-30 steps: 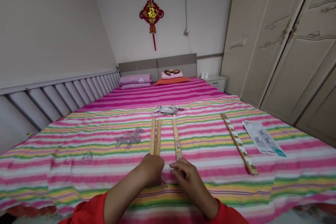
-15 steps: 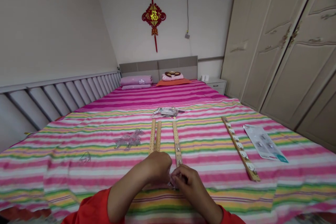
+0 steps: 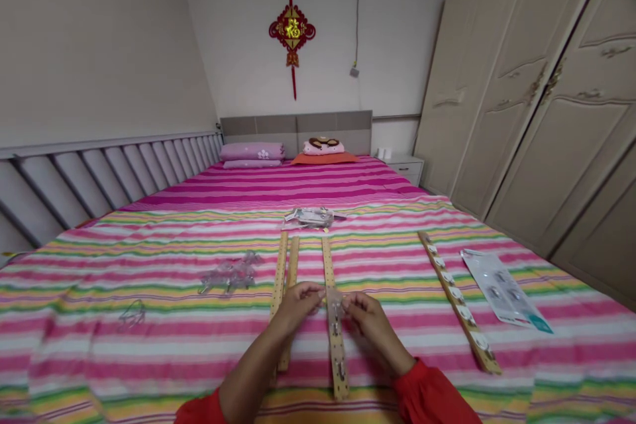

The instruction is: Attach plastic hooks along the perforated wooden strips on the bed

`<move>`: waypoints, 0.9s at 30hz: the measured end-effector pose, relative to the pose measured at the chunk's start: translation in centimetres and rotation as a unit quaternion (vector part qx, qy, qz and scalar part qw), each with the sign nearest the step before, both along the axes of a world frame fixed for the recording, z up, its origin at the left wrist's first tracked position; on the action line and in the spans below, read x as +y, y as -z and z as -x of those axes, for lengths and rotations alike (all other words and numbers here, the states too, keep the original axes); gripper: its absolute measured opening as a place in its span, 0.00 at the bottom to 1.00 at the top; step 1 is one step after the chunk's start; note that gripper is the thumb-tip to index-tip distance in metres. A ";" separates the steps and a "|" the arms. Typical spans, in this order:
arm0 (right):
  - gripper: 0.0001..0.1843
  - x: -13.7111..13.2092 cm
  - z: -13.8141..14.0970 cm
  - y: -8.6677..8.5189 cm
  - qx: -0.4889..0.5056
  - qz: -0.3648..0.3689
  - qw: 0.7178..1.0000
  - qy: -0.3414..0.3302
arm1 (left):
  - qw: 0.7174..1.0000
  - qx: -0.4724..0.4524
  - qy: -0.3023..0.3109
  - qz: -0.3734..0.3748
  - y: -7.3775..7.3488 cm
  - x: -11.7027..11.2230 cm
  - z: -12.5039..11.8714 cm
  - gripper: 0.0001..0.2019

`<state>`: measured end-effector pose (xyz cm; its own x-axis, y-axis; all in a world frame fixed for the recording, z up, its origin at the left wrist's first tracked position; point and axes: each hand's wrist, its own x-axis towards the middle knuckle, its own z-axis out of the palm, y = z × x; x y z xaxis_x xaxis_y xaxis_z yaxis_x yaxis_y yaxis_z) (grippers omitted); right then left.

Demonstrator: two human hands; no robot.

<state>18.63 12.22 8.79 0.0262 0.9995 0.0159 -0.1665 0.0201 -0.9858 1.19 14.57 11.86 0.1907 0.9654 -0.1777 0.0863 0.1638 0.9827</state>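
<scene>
Both my hands are raised over a striped bedspread (image 3: 149, 344), pinching a small clear plastic piece (image 3: 334, 300) between them. My left hand (image 3: 297, 303) grips its left edge with closed fingers and my right hand (image 3: 366, 318) grips its right edge. Directly beneath lies a perforated wooden strip (image 3: 333, 318) with a metal hook near its close end. Two more wooden strips (image 3: 286, 281) lie side by side just to the left, partly under my left forearm.
A fourth wooden strip (image 3: 458, 299) with white round pieces lies to the right, beside a printed plastic packet (image 3: 503, 286). Clear plastic pieces (image 3: 229, 273) lie to the left, and opened packaging (image 3: 312, 216) sits beyond the strips. Pillows (image 3: 252, 152) rest at the headboard; a wardrobe (image 3: 546, 93) stands right.
My hands have lifted off the bed and moved forward, now holding the clear piece up between them. The camera has tilted, showing the full length of the middle strip.
</scene>
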 end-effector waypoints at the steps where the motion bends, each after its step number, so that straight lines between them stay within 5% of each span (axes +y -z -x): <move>1: 0.15 0.9 -0.1 0.2 0.002 0.005 1.000 0.008 | 1.000 -0.019 -0.008 0.004 0.8 0.7 -0.3 0.21; 5: 0.13 4.1 -0.1 1.2 0.006 0.018 0.999 0.032 | 0.997 -0.067 -0.041 -0.009 3.0 3.3 -1.5 0.20; 14: 0.12 9.3 0.1 3.1 0.015 0.061 0.997 0.044 | 0.992 -0.095 -0.076 -0.016 5.1 8.2 -2.9 0.17; 27: 0.11 11.1 0.6 4.9 0.010 0.079 0.995 0.063 | 0.992 -0.079 -0.100 -0.010 7.3 10.0 -3.0 0.09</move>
<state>18.03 23.32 3.94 0.1504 0.9783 -0.1422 -0.1918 -0.1123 -0.9750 4.20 24.59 4.54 0.0193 0.9897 -0.1420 -0.1020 0.1432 0.9844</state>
